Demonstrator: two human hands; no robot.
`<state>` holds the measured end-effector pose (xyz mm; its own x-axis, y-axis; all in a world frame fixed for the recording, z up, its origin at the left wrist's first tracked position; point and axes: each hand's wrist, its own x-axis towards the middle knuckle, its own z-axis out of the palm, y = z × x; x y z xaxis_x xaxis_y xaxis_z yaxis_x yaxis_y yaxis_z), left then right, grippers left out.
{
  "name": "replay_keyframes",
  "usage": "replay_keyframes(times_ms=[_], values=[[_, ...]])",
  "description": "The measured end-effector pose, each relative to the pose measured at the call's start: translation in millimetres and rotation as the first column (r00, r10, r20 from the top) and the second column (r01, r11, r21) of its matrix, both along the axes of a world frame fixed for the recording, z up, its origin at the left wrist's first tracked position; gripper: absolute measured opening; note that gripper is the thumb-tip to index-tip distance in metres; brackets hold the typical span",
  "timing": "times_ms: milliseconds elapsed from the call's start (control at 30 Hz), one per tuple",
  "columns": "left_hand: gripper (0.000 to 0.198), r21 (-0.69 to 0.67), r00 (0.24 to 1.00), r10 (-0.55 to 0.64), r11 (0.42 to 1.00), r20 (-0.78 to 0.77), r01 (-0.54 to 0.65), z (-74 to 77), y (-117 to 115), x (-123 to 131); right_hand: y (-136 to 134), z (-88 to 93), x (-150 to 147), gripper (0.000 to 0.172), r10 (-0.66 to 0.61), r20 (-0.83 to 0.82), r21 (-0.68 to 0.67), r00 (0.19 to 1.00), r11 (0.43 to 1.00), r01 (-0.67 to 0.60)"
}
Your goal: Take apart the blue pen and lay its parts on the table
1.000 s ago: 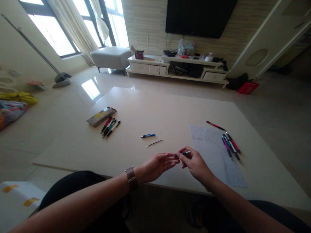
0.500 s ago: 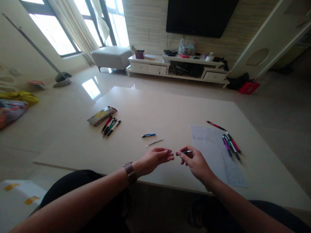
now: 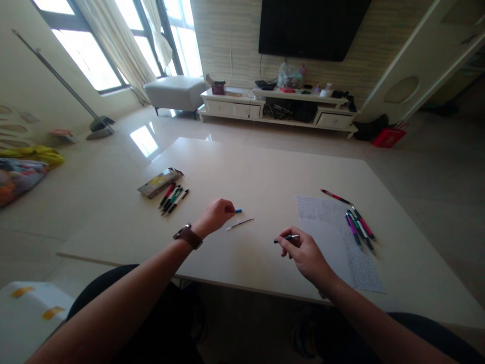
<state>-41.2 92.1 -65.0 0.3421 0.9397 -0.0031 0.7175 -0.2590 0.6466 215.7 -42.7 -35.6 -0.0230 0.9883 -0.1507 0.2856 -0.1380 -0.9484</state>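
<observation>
In the head view my left hand (image 3: 217, 215), with a watch on the wrist, has its fingers closed at the blue pen barrel (image 3: 238, 211). Most of that barrel is hidden behind the fingers, and only its blue end sticks out. Just below it a thin pen refill (image 3: 240, 224) lies on the white table (image 3: 246, 172). My right hand (image 3: 303, 253) pinches a short black pen part (image 3: 285, 239) between thumb and fingers, a little above the table near the paper's left edge.
Several pens (image 3: 173, 199) lie beside a flat box (image 3: 161, 183) on the left. To the right, more pens (image 3: 359, 225) rest on and beside a handwritten sheet (image 3: 333, 242). Across the floor stand a low TV cabinet (image 3: 231, 107) and a grey stool (image 3: 174, 93).
My left hand has moved left and away from my right hand to the blue barrel, its fingers closing there. The right hand stays in place with the black pen part.
</observation>
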Motion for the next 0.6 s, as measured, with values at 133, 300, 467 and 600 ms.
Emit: replay_keyframes(times_ms=[133, 300, 467, 600], values=[[0.009, 0.013, 0.991, -0.022, 1.0, -0.135, 0.024, 0.3, -2.6, -8.2, -0.8, 1.5, -0.7, 0.024, 0.007, -0.004, 0.003, 1.0, 1.0, -0.007], [0.011, 0.03, 0.967, -0.032, 0.999, -0.252, 0.041, -3.7, -4.4, -10.5, -0.7, 0.5, -1.4, 0.024, 0.01, 0.007, -0.005, 1.0, 1.0, -0.01], [0.013, 0.03, 0.948, -0.054, 0.997, -0.314, 0.067, -5.4, -5.3, -11.6, -0.6, -0.1, -1.4, 0.024, 0.017, 0.012, 0.004, 1.0, 1.0, -0.017], [0.013, 0.025, 0.936, -0.056, 0.997, -0.346, 0.069, -5.9, -5.4, -11.4, -0.9, 0.1, -2.4, 0.024, 0.016, 0.003, -0.002, 1.0, 1.0, -0.016]])
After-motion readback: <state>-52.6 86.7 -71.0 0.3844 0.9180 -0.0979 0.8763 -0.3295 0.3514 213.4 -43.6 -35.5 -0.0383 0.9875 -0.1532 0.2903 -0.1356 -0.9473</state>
